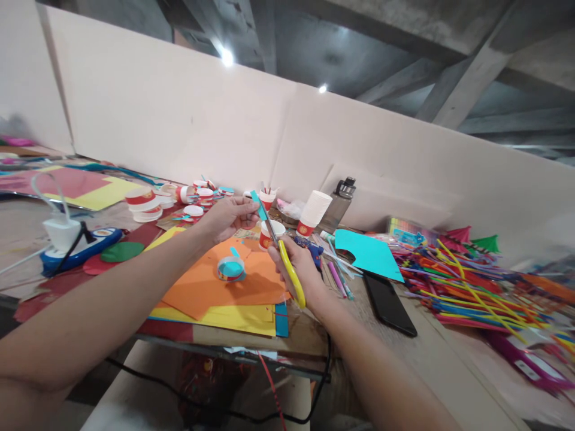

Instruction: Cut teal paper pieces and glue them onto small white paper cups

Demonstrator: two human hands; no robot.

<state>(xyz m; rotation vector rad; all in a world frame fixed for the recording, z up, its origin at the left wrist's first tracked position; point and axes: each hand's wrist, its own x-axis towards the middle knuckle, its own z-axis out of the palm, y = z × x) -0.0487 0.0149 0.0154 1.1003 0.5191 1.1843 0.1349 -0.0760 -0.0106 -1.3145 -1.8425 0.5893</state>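
Pale partition (179, 120) behind a cluttered wooden table (309, 338). Head view: left hand (231, 220) pinches a turquoise strip (257, 205), raised above the tabletop; right hand (299, 266) grips yellow scissors (293, 278), blades (271, 230) at the strip, contact unclear. Judgement: hold strip taut, snip slowly, clear of the pinch.

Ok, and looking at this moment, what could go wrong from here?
The scissors in the right hand have their blades close to the left hand, so a slip might nick it. The blue strip is narrow and held up off the table, so a cut could run crooked. A paper cup appears just behind the scissors; if it is within reach, a stray movement might knock it over.
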